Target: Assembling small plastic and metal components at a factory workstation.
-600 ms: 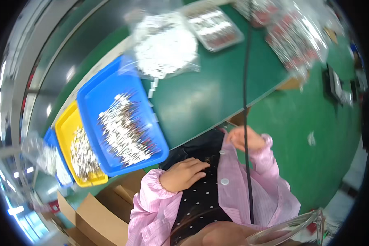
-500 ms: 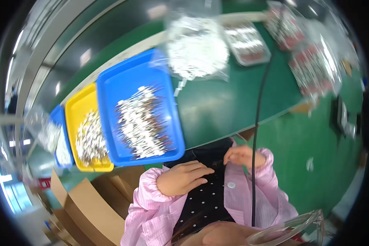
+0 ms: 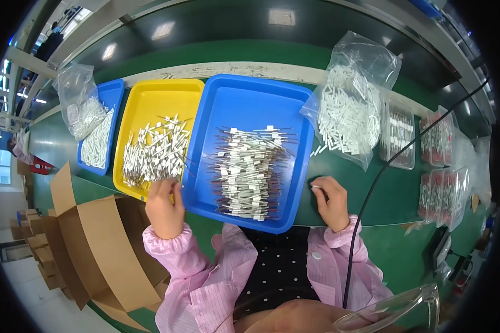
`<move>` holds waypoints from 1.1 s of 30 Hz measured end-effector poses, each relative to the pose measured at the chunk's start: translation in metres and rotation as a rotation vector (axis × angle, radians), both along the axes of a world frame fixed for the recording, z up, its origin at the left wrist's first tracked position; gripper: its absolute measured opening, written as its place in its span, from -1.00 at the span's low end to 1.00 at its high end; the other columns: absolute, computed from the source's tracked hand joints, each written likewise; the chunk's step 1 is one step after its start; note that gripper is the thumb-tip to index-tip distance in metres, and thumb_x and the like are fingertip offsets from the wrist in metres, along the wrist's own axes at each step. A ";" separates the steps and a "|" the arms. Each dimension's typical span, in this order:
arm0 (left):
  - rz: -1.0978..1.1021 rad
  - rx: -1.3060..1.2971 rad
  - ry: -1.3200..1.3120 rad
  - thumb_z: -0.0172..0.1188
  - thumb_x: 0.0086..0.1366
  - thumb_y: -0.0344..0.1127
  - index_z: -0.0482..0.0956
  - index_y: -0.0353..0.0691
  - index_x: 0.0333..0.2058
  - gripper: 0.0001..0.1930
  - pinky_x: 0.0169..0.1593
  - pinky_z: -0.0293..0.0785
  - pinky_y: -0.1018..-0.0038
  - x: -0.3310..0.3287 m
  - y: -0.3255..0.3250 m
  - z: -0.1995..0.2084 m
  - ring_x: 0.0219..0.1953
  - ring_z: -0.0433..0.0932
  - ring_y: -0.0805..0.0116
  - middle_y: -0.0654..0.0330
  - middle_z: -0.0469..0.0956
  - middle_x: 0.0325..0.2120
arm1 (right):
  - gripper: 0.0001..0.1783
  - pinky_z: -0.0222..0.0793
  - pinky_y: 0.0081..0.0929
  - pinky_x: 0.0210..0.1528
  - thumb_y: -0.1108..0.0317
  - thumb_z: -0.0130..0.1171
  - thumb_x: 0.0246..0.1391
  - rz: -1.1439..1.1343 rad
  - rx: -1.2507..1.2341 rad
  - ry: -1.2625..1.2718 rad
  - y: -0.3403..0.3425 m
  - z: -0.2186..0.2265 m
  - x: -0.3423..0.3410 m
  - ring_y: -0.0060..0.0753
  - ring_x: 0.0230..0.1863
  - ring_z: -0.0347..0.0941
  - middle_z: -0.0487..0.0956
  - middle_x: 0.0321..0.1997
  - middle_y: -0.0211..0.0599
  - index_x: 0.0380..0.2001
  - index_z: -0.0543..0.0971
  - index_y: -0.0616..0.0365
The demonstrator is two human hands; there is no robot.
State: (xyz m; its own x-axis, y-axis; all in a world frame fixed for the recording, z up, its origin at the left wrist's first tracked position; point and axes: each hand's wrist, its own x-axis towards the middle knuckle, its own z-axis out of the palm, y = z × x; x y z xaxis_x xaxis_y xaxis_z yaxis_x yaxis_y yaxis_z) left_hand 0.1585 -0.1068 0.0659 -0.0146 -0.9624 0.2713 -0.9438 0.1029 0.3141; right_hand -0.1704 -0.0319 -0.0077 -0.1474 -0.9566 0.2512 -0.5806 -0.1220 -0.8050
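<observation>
My left hand (image 3: 165, 210) is at the near edge of the yellow tray (image 3: 166, 84), its fingers curled against a heap of thin-leaded parts with white sleeves (image 3: 153, 147). What lies between those fingertips is hidden. On the green table just right of the large blue tray (image 3: 250, 100), my right hand (image 3: 332, 204) pinches a small white tube (image 3: 316, 187) between thumb and forefinger. The blue tray holds a stacked row of white-sleeved leaded parts (image 3: 247, 172). Beyond my right hand, an open clear bag of white tubes (image 3: 347, 111) lies with a few tubes spilled at its mouth.
A smaller blue tray (image 3: 114, 91) of white pieces and a clear bag (image 3: 78, 102) stand far left. Clear boxes of parts (image 3: 397, 133) and bagged packs (image 3: 441, 194) line the right. A black cable (image 3: 375, 186) hangs across the view. An open cardboard box (image 3: 108, 244) sits below left.
Both hands have moved out from in front of my body: the left to the yellow tray, the right to the table beside the blue tray. The whole view has also turned.
</observation>
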 end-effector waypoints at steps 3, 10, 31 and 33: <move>-0.038 -0.191 -0.012 0.19 0.08 -0.56 0.60 -0.34 -0.39 -0.91 -0.32 0.41 0.33 0.011 -0.013 -0.010 -0.38 0.50 0.10 0.06 0.51 -0.45 | -0.86 0.33 -0.47 -0.48 0.59 0.18 -0.05 -0.023 0.048 0.012 -0.007 0.004 0.002 -0.28 -0.57 0.44 0.52 -0.51 -0.17 -0.36 0.61 0.25; -0.638 -0.124 0.001 0.17 -0.12 -0.61 0.58 -0.30 -0.34 -0.73 -0.24 0.45 0.35 -0.049 -0.083 -0.017 -0.26 0.47 0.12 0.13 0.50 -0.36 | -0.82 0.25 -0.51 -0.56 0.57 0.21 -0.04 -0.038 0.124 -0.036 -0.026 0.027 0.007 -0.36 -0.63 0.37 0.49 -0.58 -0.20 -0.30 0.63 0.23; -0.675 0.082 0.712 0.24 0.06 -0.64 0.56 -0.36 -0.29 -0.80 -0.55 0.36 0.45 -0.085 -0.042 0.008 -0.60 0.49 0.26 0.10 0.52 -0.54 | -0.85 0.44 -0.65 -0.19 0.61 0.15 0.07 0.327 0.177 -0.793 -0.082 0.053 0.043 -0.54 -0.23 0.48 0.49 -0.23 -0.27 -0.25 0.53 0.37; -0.685 0.037 0.717 0.26 0.01 -0.67 0.57 -0.37 -0.29 -0.76 -0.48 0.41 0.48 -0.088 -0.035 0.013 -0.54 0.52 0.26 0.07 0.54 -0.50 | -0.86 0.44 -0.65 -0.17 0.61 0.14 0.08 0.373 0.165 -0.858 -0.082 0.056 0.043 -0.54 -0.23 0.47 0.48 -0.23 -0.29 -0.24 0.53 0.36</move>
